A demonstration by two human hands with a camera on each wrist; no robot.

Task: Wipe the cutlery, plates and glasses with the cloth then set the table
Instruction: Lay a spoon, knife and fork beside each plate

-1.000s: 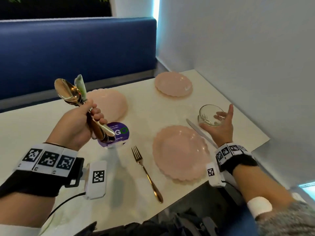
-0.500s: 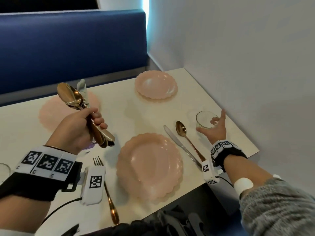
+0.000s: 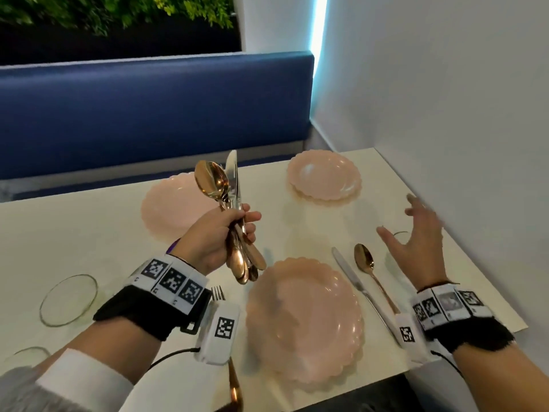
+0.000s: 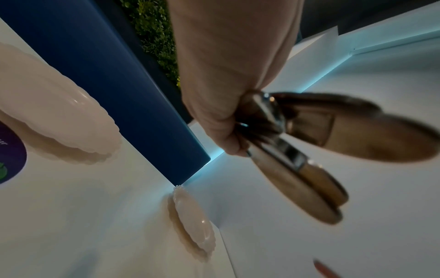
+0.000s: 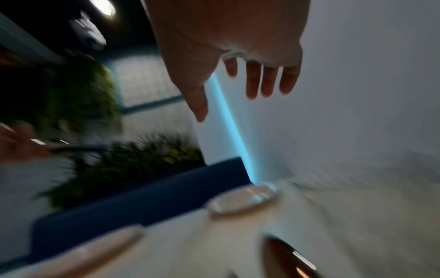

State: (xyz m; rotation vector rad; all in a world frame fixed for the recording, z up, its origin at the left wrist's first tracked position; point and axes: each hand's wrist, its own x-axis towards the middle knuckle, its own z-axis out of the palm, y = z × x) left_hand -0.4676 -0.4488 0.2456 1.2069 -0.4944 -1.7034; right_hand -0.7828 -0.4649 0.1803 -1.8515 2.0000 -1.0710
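Gold-toned cutlery bundle (image 3: pixel 234 221), spoons and one steel knife: clamped in my left hand (image 3: pixel 212 237), fingers curled round the handles, held above the surface (image 3: pixel 89 233) between the far-left plate (image 3: pixel 172 206) and the near plate (image 3: pixel 303 322). Long axis near upright; bowls and blade tip up, handle ends down toward the near plate. My right hand (image 3: pixel 421 236): fingers spread, holding nothing, over the glass (image 3: pixel 399 234) by the wall. Handling note, as I judge it: draw one piece at a time from the bundle, keep the rest pinched, lay each parallel to the placed knife (image 3: pixel 361 288) and spoon (image 3: pixel 371 270).
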